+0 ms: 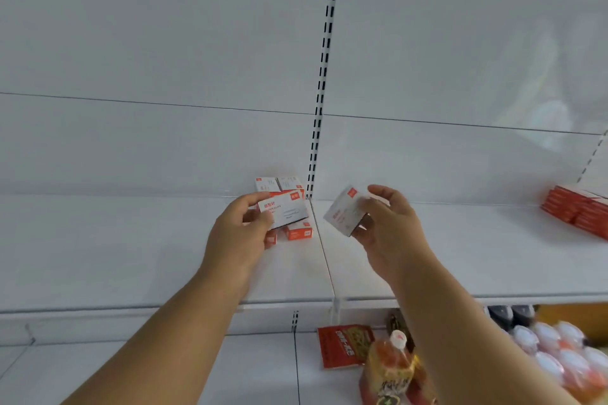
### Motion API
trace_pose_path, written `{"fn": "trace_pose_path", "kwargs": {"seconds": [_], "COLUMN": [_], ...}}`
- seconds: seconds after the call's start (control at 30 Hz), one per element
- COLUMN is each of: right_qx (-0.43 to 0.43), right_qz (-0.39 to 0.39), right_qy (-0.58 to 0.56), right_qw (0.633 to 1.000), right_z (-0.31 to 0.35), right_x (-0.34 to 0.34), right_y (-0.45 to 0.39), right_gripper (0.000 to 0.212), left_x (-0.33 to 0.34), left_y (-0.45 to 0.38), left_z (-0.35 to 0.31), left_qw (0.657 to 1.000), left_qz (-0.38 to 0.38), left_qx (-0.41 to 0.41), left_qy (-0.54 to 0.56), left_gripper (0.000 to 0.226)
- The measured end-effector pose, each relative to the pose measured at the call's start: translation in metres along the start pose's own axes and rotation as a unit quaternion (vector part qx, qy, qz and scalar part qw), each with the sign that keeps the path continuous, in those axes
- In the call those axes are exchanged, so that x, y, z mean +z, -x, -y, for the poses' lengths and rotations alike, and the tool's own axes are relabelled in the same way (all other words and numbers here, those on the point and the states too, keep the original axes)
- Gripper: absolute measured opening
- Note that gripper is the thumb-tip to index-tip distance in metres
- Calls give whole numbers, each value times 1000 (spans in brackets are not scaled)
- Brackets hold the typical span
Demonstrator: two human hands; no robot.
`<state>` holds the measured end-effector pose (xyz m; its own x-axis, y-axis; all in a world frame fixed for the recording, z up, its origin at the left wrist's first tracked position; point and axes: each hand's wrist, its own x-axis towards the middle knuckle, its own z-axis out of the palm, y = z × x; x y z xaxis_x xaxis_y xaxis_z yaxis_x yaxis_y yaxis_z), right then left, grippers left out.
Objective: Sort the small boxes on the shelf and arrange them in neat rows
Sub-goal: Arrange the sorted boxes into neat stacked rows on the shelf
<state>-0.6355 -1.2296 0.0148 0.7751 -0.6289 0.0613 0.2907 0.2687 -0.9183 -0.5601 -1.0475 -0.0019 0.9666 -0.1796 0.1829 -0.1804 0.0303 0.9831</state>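
While both arms reach up, the big white metal shelf (pixel 131 256) lies flat and smooth, with a white back wall (pixel 164 43) behind it and a tall slotted strip (pixel 324 76) running up the middle. At the shelf's far right edge sits a stack of red flat packs (pixel 579 209), well apart from the hands. Down on the lower shelf (pixel 164 371) are a red packet (pixel 343 350), a soft bag with a white cap (pixel 393 368), and shiny round cups (pixel 559 348), partly hidden by the right arm. Near the back of the top shelf, just left of the strip, a small bunch of white and orange boxes (pixel 297 233) stands close together; the left hand blocks part of it. The left hand (pixel 240 233) holds one small box (pixel 283 210) above that bunch, fingers curled round its end. The right hand (pixel 386 227) pinches another tilted box (pixel 345 212) in the air, just right of the strip. Both boxes are cardboard, with square corners.
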Motion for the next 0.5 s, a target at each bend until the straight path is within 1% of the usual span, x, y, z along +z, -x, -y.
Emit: {"fn": "trace_pose_path", "kwargs": {"seconds": [0.1,0.17,0.27,0.37,0.43,0.5], "right_qx": [-49,-62,-62,-53,-32,-22], "right_qz": [-18,-22,-17,4,40,80], "right_qy": [92,141,236,356,425,508], "right_qw": [994,988,970,933,904,857], "right_z": [13,21,31,44,53,57], "right_x": [-27,-51,-89,-121,-139,-153], "right_y": [3,2,-7,-23,-35,-47], "right_gripper": [10,6,10,11,5,7], "left_x": [27,49,85,119,139,154], "left_y": [8,14,20,24,26,28], "left_z": [-4,-6,-10,-8,-6,-4], "left_qw": [998,994,982,969,961,950], "left_qz": [53,98,166,196,205,202], "left_qx": [21,19,-5,-9,-10,0], "left_qy": [-12,-37,-85,-146,-185,-238], "left_gripper": [33,31,25,23,21,20]}}
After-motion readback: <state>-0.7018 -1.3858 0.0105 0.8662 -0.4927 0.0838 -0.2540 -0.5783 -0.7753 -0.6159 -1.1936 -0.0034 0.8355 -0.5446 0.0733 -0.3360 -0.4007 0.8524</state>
